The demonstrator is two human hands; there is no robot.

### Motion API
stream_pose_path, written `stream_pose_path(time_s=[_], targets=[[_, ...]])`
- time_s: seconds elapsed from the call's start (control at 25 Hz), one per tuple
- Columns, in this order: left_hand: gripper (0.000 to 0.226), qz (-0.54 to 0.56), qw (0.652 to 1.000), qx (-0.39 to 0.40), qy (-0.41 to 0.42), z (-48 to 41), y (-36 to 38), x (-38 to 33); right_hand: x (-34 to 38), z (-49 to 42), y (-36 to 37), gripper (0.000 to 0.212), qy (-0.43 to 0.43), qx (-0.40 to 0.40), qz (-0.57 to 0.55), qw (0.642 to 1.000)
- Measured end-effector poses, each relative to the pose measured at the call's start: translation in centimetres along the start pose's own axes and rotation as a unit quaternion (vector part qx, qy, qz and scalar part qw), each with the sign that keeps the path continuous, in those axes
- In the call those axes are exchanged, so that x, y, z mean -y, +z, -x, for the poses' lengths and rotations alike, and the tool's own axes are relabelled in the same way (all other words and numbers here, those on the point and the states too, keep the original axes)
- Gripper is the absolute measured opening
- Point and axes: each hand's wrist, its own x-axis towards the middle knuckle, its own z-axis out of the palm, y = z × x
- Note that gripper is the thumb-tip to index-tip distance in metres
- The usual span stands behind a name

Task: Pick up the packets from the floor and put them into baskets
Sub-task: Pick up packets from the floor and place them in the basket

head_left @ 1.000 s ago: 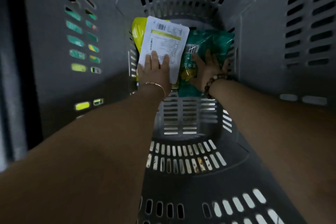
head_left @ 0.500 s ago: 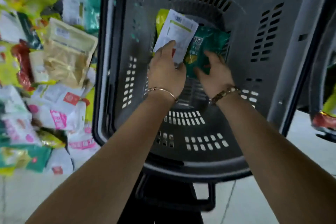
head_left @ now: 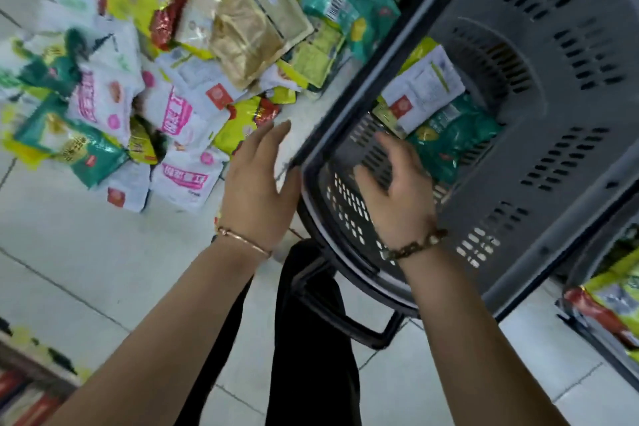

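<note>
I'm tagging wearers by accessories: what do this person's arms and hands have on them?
No sleeves or gloves are worn. The left hand has a thin gold-coloured bangle at its wrist; the right hand has a chunkier bracelet of brownish beads or links at its wrist.

Your basket is grey moulded plastic, matt and smooth, with slotted walls. Inside it, the green packet shows crinkled glossy film, and the white packet touching it looks flatter and duller. Left of the basket, the heaped packets are shiny foil and film, and one beige packet looks papery. Under the basket, the floor tiles are pale, smooth and faintly sheened. Near its rim, a thin bangle gleams like metal.
</note>
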Motion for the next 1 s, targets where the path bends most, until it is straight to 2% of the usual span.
stream_pose_path(time_s=[0.16, 0.32, 0.52, 0.6, 0.72, 0.84, 0.92, 1.0], targets=[[0.053, 0.032, 0.996, -0.056, -0.069, -0.4, -4.0, 5.8, 5.7, -0.9, 5.2, 0.044, -0.039, 0.026, -0.002, 0.999], [0.053, 0.047, 0.99, -0.077, -0.105, -0.3, -7.8, 11.3, 9.9, -0.9, 10.9, 0.044, -0.076, 0.069, 0.002, 0.995], [0.054, 0.047, 0.982, -0.083, -0.164, -0.3, -9.6, 20.1, 10.1, -2.1, 19.4, 0.042, -0.01, 0.132, 0.059, 0.989], [0.056, 0.034, 0.978, -0.056, -0.196, -0.6, -8.6, 24.4, 8.9, -3.2, 23.3, 0.041, 0.029, 0.152, 0.071, 0.985], [0.06, -0.021, 0.972, 0.026, -0.234, -1.5, -5.6, 31.4, 6.3, -5.4, 28.8, 0.039, 0.087, 0.175, 0.088, 0.977], [0.066, -0.06, 0.955, 0.102, -0.272, -3.5, -2.0, 38.3, 3.4, -7.7, 33.8, 0.035, 0.154, 0.157, 0.087, 0.972], [0.07, -0.077, 0.947, 0.138, -0.28, -5.0, 0.4, 41.9, 2.0, -9.1, 36.8, 0.038, 0.152, 0.159, 0.096, 0.971], [0.073, -0.096, 0.945, 0.161, -0.269, -7.1, 2.7, 44.4, 1.0, -10.7, 39.6, 0.043, 0.107, 0.169, 0.112, 0.973]])
